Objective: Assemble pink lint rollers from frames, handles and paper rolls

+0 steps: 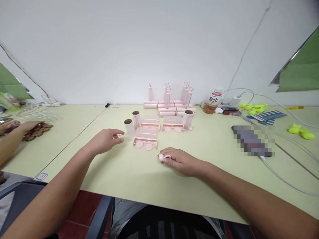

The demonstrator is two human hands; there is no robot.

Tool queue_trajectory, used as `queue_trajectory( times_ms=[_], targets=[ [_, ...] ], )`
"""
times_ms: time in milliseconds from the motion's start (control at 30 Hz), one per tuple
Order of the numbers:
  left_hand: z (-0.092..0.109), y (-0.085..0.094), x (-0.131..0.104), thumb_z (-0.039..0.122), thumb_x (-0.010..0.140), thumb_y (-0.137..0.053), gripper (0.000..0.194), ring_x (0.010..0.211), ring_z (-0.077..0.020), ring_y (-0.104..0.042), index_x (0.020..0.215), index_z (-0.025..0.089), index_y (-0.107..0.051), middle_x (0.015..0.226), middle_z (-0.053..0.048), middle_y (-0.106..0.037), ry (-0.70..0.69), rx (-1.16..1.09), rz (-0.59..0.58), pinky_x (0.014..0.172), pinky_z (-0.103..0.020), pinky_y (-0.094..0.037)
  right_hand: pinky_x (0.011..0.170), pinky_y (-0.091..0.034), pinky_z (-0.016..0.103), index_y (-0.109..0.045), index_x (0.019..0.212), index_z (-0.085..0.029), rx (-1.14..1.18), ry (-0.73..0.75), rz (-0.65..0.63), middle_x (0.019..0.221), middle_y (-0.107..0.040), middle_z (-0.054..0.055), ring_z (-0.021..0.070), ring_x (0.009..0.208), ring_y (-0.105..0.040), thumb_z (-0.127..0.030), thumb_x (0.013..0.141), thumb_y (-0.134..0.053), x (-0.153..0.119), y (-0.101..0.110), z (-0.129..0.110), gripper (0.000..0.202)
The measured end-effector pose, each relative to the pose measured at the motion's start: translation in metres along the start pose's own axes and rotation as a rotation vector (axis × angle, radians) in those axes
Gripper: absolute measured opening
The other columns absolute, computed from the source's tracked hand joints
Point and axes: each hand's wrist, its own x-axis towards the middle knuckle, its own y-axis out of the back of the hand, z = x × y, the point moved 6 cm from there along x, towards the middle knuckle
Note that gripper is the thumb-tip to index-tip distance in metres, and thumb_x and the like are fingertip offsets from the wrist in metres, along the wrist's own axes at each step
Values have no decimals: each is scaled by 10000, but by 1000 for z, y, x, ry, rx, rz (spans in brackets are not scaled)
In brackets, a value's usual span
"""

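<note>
**Handle meets cap**

Left hand (106, 141) pinches a clear handle (121, 135), its tip just past the fingertips, beside the roll (129, 127). Right hand (179, 161) curls around a pink cap (161, 157). Best to keep both grips light and line the parts up squarely.

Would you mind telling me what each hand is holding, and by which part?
The left hand pinches a thin clear stick by its near end. The right hand grips a small pink handle piece in its fingertips; the exact part cannot be told.
</note>
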Motion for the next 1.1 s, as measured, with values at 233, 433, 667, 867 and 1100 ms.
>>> queue_trajectory(
  times_ms=[233,433,667,867,1100],
  targets=[
    [11,2,9,292,758,-558,365,905,-207,-658,1113,245,-628,1061,-37,-695,-61,-20,67,736,-292,-498,797,-396,317,-283,681,-218,51,1,3,711,-366,-24,141,692,-393,-375,1027,-307,1,1,-1,380],
    [25,4,11,341,757,-617,407,807,-186,-648,1148,252,-547,931,-20,-683,-17,-132,221,660,-279,-480,710,-370,280,-299,662,-211,68,-60,25,690,-369,-29,131,668,-398,-400,1005,-361,-1,0,5,397],
    [28,-4,14,394,777,-632,417,789,-181,-634,1149,273,-488,959,-14,-674,-29,-146,267,621,-273,-459,576,-324,249,-475,635,-188,144,-344,207,618,-497,-25,119,591,-463,-435,951,-421,20,32,13,405],
    [26,-7,17,421,790,-621,455,789,-201,-634,1182,275,-443,1002,-21,-680,-38,-77,278,605,-286,-429,508,-288,252,-443,538,-191,98,-333,220,507,-440,-38,103,496,-406,-416,886,-472,94,60,-10,415],
    [31,-9,17,401,796,-620,483,756,-198,-646,1216,287,-410,998,-7,-678,-82,-87,271,592,-280,-412,465,-243,271,-502,561,-187,56,-412,141,520,-441,-22,101,477,-345,-316,797,-530,167,50,-15,269]
  ],
)
